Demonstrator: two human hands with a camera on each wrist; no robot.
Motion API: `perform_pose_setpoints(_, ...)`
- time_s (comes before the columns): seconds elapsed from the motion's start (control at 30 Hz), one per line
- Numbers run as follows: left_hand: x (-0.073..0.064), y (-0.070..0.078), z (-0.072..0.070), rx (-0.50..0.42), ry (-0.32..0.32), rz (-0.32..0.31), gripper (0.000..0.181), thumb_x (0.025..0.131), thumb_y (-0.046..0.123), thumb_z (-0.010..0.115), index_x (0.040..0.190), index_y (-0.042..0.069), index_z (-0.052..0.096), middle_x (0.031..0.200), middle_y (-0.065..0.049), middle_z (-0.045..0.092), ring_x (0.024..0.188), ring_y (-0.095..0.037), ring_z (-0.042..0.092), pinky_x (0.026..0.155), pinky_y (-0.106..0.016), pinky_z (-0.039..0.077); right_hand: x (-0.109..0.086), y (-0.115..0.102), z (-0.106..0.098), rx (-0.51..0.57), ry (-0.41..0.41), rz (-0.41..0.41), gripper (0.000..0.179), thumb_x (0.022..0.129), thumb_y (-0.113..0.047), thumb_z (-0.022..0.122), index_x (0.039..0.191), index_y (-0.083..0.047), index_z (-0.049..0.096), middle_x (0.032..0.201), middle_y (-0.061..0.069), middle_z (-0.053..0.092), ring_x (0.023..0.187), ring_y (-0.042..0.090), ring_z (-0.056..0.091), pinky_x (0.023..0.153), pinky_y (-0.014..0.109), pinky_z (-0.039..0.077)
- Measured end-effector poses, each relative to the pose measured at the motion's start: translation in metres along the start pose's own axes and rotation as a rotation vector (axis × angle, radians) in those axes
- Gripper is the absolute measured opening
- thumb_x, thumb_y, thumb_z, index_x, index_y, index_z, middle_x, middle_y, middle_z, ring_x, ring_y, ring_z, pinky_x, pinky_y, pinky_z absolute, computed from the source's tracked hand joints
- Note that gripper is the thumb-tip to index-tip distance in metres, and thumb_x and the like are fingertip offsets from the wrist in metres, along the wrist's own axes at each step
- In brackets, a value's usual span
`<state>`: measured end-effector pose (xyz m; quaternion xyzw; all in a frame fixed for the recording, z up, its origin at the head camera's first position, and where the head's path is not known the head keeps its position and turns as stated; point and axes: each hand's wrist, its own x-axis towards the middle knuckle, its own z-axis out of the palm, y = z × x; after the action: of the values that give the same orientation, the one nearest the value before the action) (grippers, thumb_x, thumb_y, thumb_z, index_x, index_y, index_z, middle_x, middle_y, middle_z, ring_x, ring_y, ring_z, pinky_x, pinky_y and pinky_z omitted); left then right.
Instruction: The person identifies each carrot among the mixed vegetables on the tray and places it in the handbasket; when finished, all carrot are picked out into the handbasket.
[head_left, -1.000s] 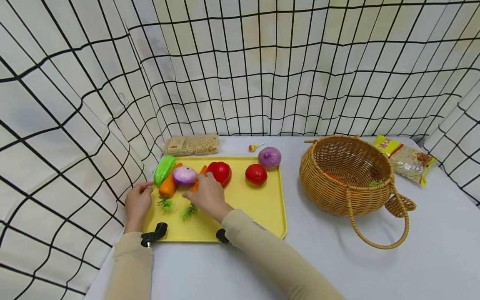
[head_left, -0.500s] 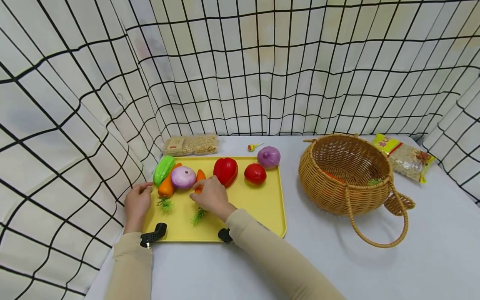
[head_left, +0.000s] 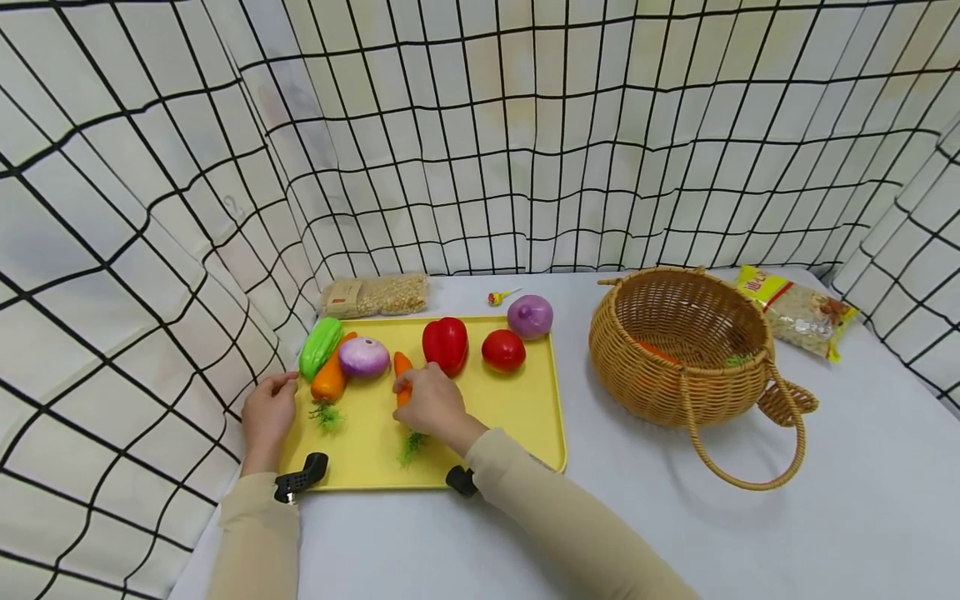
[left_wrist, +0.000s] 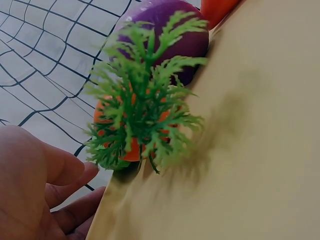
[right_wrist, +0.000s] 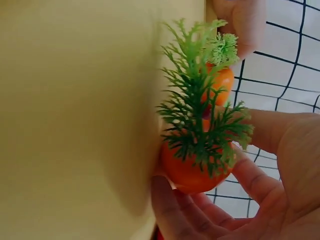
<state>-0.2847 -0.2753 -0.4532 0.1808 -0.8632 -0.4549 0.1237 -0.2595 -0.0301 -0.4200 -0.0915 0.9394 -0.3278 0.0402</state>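
Note:
My right hand (head_left: 437, 402) pinches an orange toy carrot (head_left: 403, 368) over the yellow tray (head_left: 517, 425). Thumb and fingers lie on either side of the carrot (right_wrist: 190, 172) in the right wrist view, its leafy green top pointing towards the camera. Left of it lie a purple-and-white onion (head_left: 364, 357), a second carrot (head_left: 328, 382) and a ridged green vegetable (head_left: 321, 347). A red bell pepper (head_left: 446, 343) lies just beyond my right hand. My left hand (head_left: 268, 414) rests at the tray's left edge, fingers loosely bent, fingertips right at the rim.
On the tray's right part sits a tomato (head_left: 503, 351), with a purple onion (head_left: 530, 317) at the back right corner. Beyond the tray lie a bag of beans (head_left: 375, 295) and a lollipop (head_left: 497, 297). A wicker basket (head_left: 645, 392) and another bag (head_left: 802, 317) stand right. Black netting surrounds the table.
My right hand has drawn the carrot rightwards and towards me, away from the onion. The bell pepper first shifted right as the hand passed. My left hand keeps its place.

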Motion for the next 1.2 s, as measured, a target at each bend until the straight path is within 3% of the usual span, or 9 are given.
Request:
perform_pose_setpoints(0.23, 0.000, -0.002, -0.002, 0.011, 0.000, -0.004, 0.040, 0.103, 0.022, 0.041, 0.132, 0.002, 0.058, 0.135, -0.020, 0.055, 0.124, -0.032, 0.046, 0.096, -0.042, 0.036, -0.014, 0.005, -0.003, -0.051, -0.062, -0.007, 0.020, 0.077, -0.021, 0.082, 0.092, -0.023, 0.069, 0.097, 0.000, 0.052, 0.081, 0.014, 0.048, 0.063, 0.024, 0.040)
perform_pose_setpoints(0.43, -0.001, -0.002, -0.002, 0.016, -0.001, -0.006, 0.040, 0.103, 0.023, 0.041, 0.132, 0.002, 0.058, 0.135, -0.021, 0.055, 0.125, -0.033, 0.046, 0.099, -0.044, 0.036, -0.027, 0.015, -0.002, -0.011, -0.048, -0.063, 0.021, 0.078, -0.015, 0.079, 0.096, -0.021, 0.070, 0.095, -0.004, 0.052, 0.081, 0.013, 0.048, 0.062, 0.022, 0.042)
perform_pose_setpoints(0.57, -0.001, -0.001, -0.002, 0.020, 0.000, 0.000, 0.040, 0.103, 0.024, 0.041, 0.131, 0.002, 0.059, 0.134, -0.020, 0.055, 0.125, -0.033, 0.046, 0.099, -0.043, 0.036, -0.031, 0.026, -0.004, 0.023, -0.051, -0.121, 0.026, 0.079, -0.011, 0.077, 0.102, -0.021, 0.069, 0.103, -0.004, 0.054, 0.086, 0.012, 0.049, 0.070, 0.021, 0.043)
perform_pose_setpoints(0.77, 0.000, 0.000, -0.002, 0.021, -0.002, 0.013, 0.040, 0.103, 0.024, 0.041, 0.131, 0.002, 0.059, 0.133, -0.021, 0.056, 0.124, -0.033, 0.046, 0.099, -0.044, 0.035, -0.035, 0.040, -0.012, 0.071, -0.095, -0.190, 0.030, 0.078, -0.008, 0.076, 0.104, -0.020, 0.069, 0.110, -0.002, 0.055, 0.089, 0.013, 0.051, 0.074, 0.023, 0.044)
perform_pose_setpoints(1.2, -0.002, 0.002, -0.002, 0.023, -0.006, 0.002, 0.041, 0.103, 0.024, 0.040, 0.131, 0.001, 0.059, 0.133, -0.021, 0.055, 0.123, -0.033, 0.047, 0.098, -0.044, 0.036, -0.034, 0.056, -0.022, 0.157, -0.117, -0.198, 0.029, 0.080, -0.007, 0.072, 0.104, -0.023, 0.068, 0.111, -0.004, 0.061, 0.089, 0.014, 0.050, 0.072, 0.024, 0.044)
